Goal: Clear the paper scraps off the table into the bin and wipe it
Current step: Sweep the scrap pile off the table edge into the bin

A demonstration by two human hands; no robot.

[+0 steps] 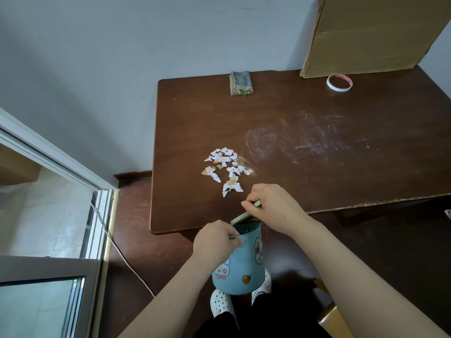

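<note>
Head view: left grip point(216, 240) pinches bin point(240, 272) rim at table point(317, 167) edge; right grip point(271, 206) holds green piece point(240, 218).

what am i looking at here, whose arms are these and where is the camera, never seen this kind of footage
There is no machine here. One camera sits on a person's head and looks forward and down, so the two bare arms coming in from the bottom are that person's own. The left hand grips the rim of a blue bin with cartoon pictures, held just below the near edge of the brown table. The right hand holds a pale green piece above the bin's mouth, perhaps its lid; I cannot tell for sure. On the table lie a heap of torn paper scraps, a folded cloth at the far edge, a roll of tape and white smears. A cardboard sheet stands at the far right corner.
</note>
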